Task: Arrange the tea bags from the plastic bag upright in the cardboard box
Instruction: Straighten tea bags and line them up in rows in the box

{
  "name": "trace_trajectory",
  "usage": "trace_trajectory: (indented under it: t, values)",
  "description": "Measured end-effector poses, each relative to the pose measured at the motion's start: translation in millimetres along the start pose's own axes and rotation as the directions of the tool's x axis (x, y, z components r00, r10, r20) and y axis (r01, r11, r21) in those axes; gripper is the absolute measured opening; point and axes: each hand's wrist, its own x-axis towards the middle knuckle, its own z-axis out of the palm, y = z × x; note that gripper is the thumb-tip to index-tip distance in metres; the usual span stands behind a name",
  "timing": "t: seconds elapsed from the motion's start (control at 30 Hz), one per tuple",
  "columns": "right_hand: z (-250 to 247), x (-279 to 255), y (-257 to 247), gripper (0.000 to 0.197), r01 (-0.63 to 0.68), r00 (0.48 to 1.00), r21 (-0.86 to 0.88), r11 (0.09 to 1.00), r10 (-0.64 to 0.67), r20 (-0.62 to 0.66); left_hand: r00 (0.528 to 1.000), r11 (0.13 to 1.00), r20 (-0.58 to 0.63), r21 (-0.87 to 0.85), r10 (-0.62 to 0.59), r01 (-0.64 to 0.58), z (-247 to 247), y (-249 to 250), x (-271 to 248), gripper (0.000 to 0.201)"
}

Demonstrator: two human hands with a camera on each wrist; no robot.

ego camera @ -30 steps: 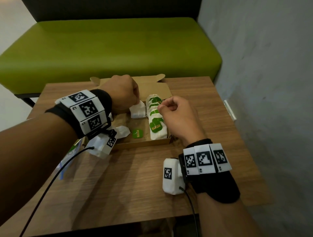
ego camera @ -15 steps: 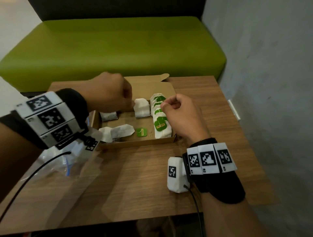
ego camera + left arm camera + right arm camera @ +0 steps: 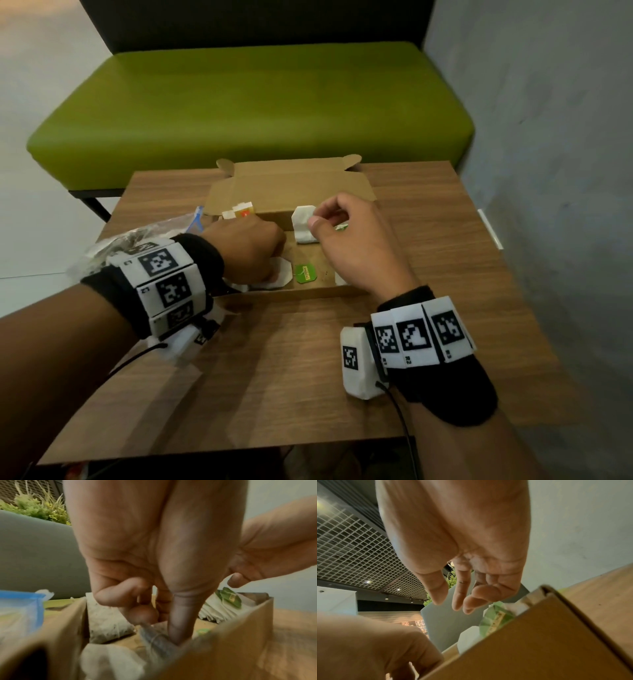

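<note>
Papery, feather-light tea bag (image 3: 279, 274) pinched in left hand (image 3: 248, 248)'s grip; right hand (image 3: 352, 246) hovers relaxed, empty. Take corners gently; it crumples.

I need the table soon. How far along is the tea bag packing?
Partly done. A row of tea bags stands in the cardboard box. The left hand pinches a loose bag on the box floor. The plastic bag awaits.

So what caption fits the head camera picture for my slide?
Left hand reaches flat tea bags in the cardboard box; right hand steadies the upright row.
</note>
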Motion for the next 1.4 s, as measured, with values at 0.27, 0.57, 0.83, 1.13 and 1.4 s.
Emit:
trace_trajectory:
  t: [0.27,0.57,0.83,1.13,1.4]
  values:
    - [1,0,-8,0.056,0.079,0.974,0.016,0.997,-0.081,0.21,0.965,0.892,-0.263,-0.438,-0.008,-0.112,-44,-4,-29,0.014]
    - [7,3,-11,0.025,0.065,0.989,0.292,0.954,-0.101,0.11,0.918,0.367,-0.367,-0.883,-0.148,-0.293,-49,-11,-28,0.011]
    - [12,0,-13,0.02,0.053,0.98,0.305,0.951,-0.108,0.167,0.86,0.259,-0.43,-0.895,-0.275,-0.364,-52,-4,-24,0.015]
    - [6,-1,-14,0.033,-0.017,0.98,0.422,0.907,-0.067,0.185,0.879,0.087,-0.468,-0.883,-0.091,-0.461,-54,-5,-30,0.025]
    - [-1,2,-14,0.02,-0.198,0.972,0.671,0.714,0.057,0.226,0.841,0.461,-0.541,-0.754,-0.029,-0.469,-35,-5,-28,0.025]
